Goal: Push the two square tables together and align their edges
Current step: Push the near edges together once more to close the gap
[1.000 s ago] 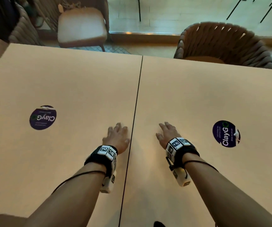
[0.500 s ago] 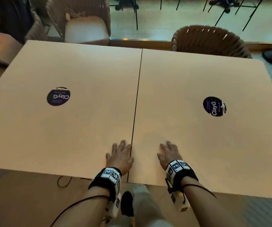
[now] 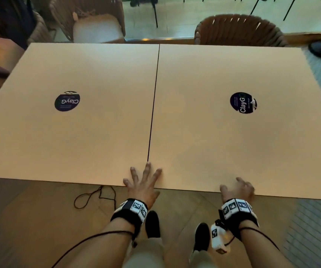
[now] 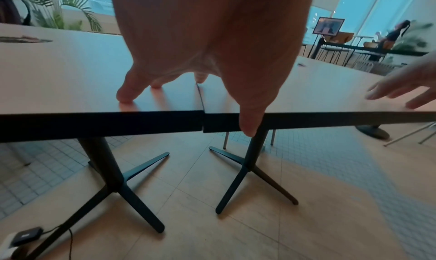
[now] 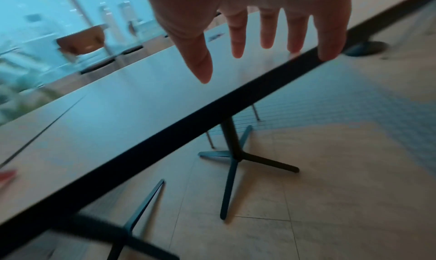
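My left hand (image 3: 143,185): fingers spread flat across the seam at the near edge, thumb hanging over the dark rim, gripping nothing. My right hand (image 3: 238,189): fingers relaxed and straight, over the near edge of the right counter, holding nothing. Left square tan counter (image 3: 90,117) and right square tan counter (image 3: 223,144): touching, thin dark seam (image 3: 154,105) between; near edges slightly stepped. Round dark stickers (image 3: 67,101) on each top.

2 square tables (image 3: 90,132), 2 round stickers (image 3: 67,101), 2 woven chairs (image 3: 239,30), 2 hands (image 3: 143,187).
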Demonstrator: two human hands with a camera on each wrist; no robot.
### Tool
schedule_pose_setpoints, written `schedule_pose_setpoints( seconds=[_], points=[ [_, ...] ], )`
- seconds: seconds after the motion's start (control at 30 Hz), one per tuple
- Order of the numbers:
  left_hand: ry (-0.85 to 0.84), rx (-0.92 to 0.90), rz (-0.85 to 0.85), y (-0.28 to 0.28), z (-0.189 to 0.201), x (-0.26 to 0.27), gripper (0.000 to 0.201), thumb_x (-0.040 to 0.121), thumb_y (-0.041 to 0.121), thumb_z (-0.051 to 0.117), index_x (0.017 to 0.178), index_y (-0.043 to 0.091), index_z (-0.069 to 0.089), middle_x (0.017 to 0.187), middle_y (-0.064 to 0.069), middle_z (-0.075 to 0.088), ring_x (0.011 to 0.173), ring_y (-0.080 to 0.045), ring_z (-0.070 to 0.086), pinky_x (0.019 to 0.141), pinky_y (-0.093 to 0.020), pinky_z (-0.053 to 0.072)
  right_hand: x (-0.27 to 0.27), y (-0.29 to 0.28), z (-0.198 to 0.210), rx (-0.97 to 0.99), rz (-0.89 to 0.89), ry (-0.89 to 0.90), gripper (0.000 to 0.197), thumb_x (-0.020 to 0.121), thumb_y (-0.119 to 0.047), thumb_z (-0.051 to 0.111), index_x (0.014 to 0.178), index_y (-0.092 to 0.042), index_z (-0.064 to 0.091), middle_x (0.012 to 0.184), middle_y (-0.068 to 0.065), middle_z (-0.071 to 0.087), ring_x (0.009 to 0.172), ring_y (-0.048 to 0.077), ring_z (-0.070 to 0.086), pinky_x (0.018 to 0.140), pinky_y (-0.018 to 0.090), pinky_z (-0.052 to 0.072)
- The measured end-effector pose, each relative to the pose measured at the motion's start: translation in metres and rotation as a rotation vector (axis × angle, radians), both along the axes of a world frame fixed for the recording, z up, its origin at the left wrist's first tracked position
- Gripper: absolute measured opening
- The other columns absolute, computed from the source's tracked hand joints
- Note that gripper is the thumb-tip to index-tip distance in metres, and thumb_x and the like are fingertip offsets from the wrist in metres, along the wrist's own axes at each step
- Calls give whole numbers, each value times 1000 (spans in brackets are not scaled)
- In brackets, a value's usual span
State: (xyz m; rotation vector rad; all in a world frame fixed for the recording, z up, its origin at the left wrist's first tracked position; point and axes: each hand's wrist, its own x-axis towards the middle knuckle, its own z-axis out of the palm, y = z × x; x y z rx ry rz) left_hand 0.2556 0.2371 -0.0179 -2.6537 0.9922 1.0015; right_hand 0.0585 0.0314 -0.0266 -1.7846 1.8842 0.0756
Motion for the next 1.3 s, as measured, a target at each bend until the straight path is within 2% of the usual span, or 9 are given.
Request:
schedule_pose_setpoints(
  seconds=[0.2,0.33,0.4,0.5,0.7,0.8,0.97,1.13,1.3],
  points=[
    [-52,58,-11,-12,-7,-4,84,100,56,47,153,54,-18,167,8,-27,150,-57,-11,113,-78,18,-41,-42,0,119,-318,-22,83,71,-25,79,140,-11,34,148,18,28,131,41,35,105,49,37],
    [-47,74,-13,-12,-8,-1,80,101,56,45,153,56,-15,167,9,-25,150,-56,-9,112,-77,19,-69,-62,-28,530,-474,-208,102,45,-54,80,135,-21,44,135,13,52,116,38,57,96,49,47],
    [-48,70,-18,-12,-8,-2,80,101,55,46,153,56,-15,167,9,-25,150,-56,-9,112,-78,19,-70,-63,-25,596,-572,-291,57,72,-60,66,110,-19,59,103,10,67,84,32,68,73,47,57],
    [-47,72,-23,-12,-7,-2,79,101,54,46,154,56,-14,168,9,-24,151,-56,-8,112,-78,19,-59,-59,-18,648,-567,-393,48,95,-53,45,111,-11,57,96,13,66,73,28,63,46,36,54],
    [-65,58,-71,-4,-5,5,79,102,50,48,155,55,-10,170,9,-18,152,-54,-1,112,-74,27,-54,-59,-23,577,-633,-489,44,105,-30,30,140,-5,39,95,7,54,79,22,57,72,32,52],
    [-65,41,-78,1,-8,8,79,102,48,50,155,55,-9,170,10,-16,152,-54,1,112,-73,28,-56,-59,-24,535,-602,-492,45,103,-36,32,121,0,52,97,21,61,78,29,61,71,34,51],
    [-37,32,-45,-2,-7,9,81,100,46,54,155,56,-4,170,12,-14,153,-52,0,114,-72,26,-63,-54,-31,595,-672,-515,43,89,-56,54,94,-14,61,98,14,69,79,33,68,65,47,56],
    [-22,34,-13,-2,-4,2,86,101,32,56,156,54,-6,169,11,-21,153,-49,-7,117,-72,19,-26,-8,-9,735,-586,-616,49,93,-51,53,104,-4,59,74,14,74,55,25,71,77,43,57],
    [-24,19,43,10,-4,0,92,101,36,53,161,31,-16,167,3,-28,156,-37,-15,123,-63,10,23,44,3,898,-343,-572,46,95,-51,49,106,-7,61,97,10,72,88,30,70,90,50,54]
  ],
)
